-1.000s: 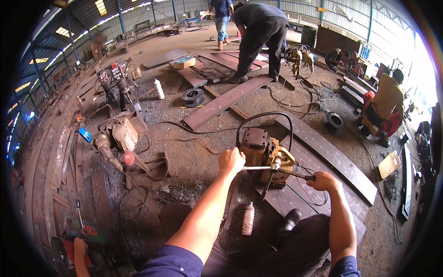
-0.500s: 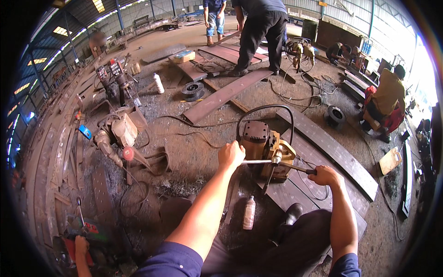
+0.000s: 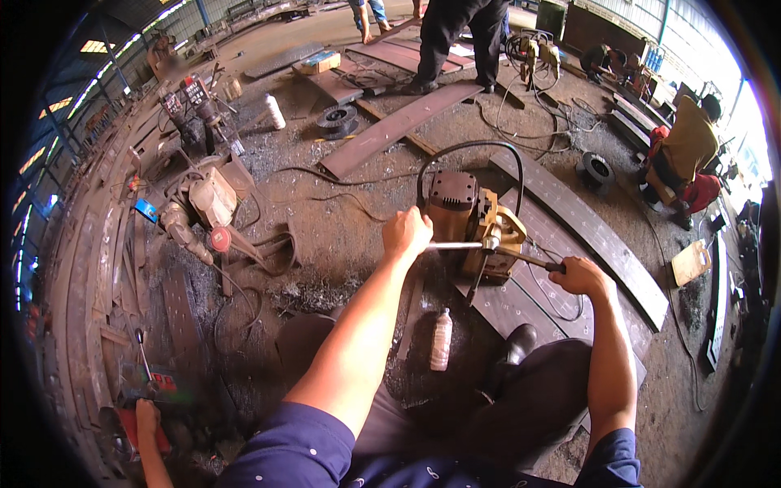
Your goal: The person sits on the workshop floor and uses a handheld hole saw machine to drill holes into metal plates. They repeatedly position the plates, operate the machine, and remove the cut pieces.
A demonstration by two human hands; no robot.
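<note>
A magnetic drill (image 3: 452,195) with a brown motor and yellow body stands on dark steel plates (image 3: 521,313) in front of me. My left hand (image 3: 407,234) is closed round the end of its bare metal feed handle (image 3: 457,245). On the opposite side, my right hand (image 3: 582,276) grips the dark end of another feed handle (image 3: 530,259). A third spoke points down from the hub. The drill's tip is hidden behind the body. A black cable arches over the machine. Nearer to me, a clear plastic bottle (image 3: 441,340) stands beside the plates.
A second drilling machine (image 3: 213,199) rests at left. Another person's hand (image 3: 148,416) is at lower left, by a red object. A long steel plate (image 3: 382,134) and wire spools (image 3: 598,169) lie beyond. People work farther off; one crouches (image 3: 685,150) at right.
My view has tipped downward, so the scene sits higher in the picture. Both hands keep their hold on the feed handles, whose angle has hardly altered.
</note>
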